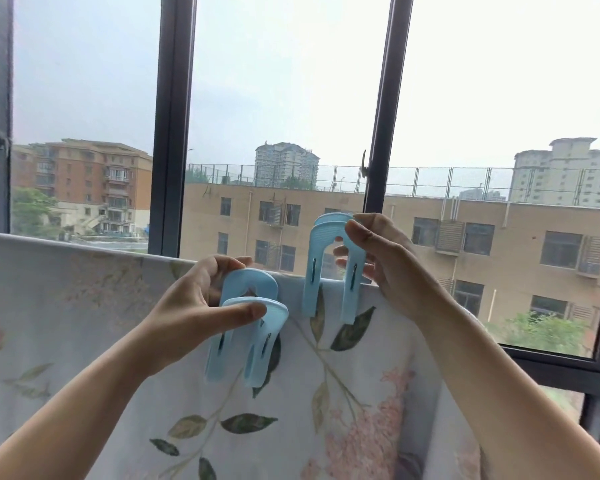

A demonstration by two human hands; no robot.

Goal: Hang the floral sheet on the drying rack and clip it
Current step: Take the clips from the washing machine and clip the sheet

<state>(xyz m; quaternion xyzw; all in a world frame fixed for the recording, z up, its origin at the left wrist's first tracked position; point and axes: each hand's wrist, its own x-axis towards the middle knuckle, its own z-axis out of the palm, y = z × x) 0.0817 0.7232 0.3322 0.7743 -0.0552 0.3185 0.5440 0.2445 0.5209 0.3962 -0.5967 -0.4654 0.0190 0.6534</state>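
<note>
The drying rack is wholly hidden under the white cotton sheet printed with pink blossoms and green leaves [326,393], which hangs over it in soft folds and runs off the picture at the left and bottom edges. Both forearms are cut off by the lower edge. The left hand [201,299] has its grip clenched round a large pale-blue, arch-shaped plastic clip [246,323]: the thumb lies across the front arch and the fingers curl behind the rear one, the two ribbed halves standing apart at the top. Its legs hang in front of the cloth, just below the top fold (whether they bite the fabric cannot be made out). The right hand [388,265] pinches a second pale-blue plastic clip [329,268] at its arch, thumb in front and fingertips behind; this clip stands upright, its legs straddling the sheet's top edge. Behind are dark metal window frames [172,133] and hazy tan apartment blocks [430,244] beyond the glass.
</note>
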